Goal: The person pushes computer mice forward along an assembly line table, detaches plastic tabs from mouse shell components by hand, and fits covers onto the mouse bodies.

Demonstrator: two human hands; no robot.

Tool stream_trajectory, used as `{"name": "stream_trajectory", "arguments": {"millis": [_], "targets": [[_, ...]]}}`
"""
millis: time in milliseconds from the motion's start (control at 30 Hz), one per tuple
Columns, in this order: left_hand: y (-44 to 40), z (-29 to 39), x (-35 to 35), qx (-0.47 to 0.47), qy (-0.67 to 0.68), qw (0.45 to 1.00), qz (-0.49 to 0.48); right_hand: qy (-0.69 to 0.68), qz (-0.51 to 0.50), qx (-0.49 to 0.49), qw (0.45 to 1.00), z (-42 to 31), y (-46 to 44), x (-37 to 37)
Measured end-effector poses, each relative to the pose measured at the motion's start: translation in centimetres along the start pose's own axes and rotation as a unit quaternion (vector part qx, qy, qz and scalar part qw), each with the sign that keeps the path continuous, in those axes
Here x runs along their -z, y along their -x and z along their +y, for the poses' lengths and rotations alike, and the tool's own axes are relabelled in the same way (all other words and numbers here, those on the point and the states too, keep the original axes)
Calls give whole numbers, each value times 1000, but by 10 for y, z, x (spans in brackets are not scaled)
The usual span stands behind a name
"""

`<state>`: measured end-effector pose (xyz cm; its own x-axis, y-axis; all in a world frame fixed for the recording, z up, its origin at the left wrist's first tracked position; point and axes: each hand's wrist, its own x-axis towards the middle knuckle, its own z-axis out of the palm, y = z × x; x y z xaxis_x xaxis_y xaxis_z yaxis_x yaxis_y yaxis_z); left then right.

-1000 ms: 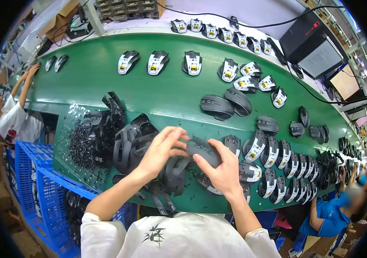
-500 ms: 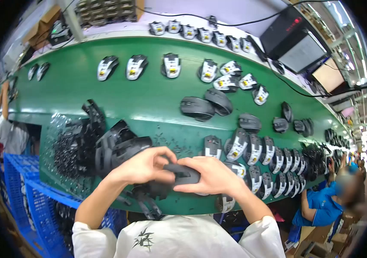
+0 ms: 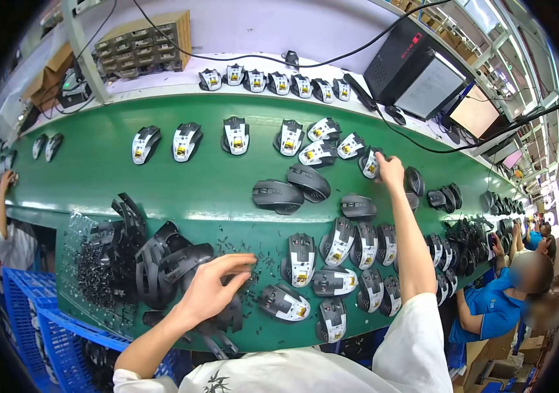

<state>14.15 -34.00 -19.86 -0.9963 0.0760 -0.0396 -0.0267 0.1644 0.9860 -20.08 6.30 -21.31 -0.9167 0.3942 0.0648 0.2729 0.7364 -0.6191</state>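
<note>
Right hand (image 3: pixel 391 171) at a mouse (image 3: pixel 369 164), grip unclear, left hand (image 3: pixel 214 285) open, near black shells (image 3: pixel 152 265)

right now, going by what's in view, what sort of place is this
Most likely a factory assembly line: rows of part-built computer mice on a long green bench, a pile of loose black shells, and a person in a blue shirt further along the bench.

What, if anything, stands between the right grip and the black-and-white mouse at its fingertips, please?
Nothing visible does: the right grip meets, or nearly meets, the mouse at its right edge; the neighbouring mouse lies left.
</note>
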Motion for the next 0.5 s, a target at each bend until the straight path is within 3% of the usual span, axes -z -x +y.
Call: {"name": "stream_trajectory", "arguments": {"millis": [100, 267, 433, 500], "targets": [[-2, 1, 4, -15, -63, 998, -5, 73, -46, -41, 995, -7, -1, -8], [-5, 8, 6, 9, -146, 989, -37, 89, -26, 12, 996, -9, -7, -5], [-4, 4, 4, -12, -160, 986, -35, 121, -79, 32, 989, 1, -15, -22], [-4, 2, 2, -20, -166, 985, -38, 246, 18, 100, 964, 39, -36, -60]]}}
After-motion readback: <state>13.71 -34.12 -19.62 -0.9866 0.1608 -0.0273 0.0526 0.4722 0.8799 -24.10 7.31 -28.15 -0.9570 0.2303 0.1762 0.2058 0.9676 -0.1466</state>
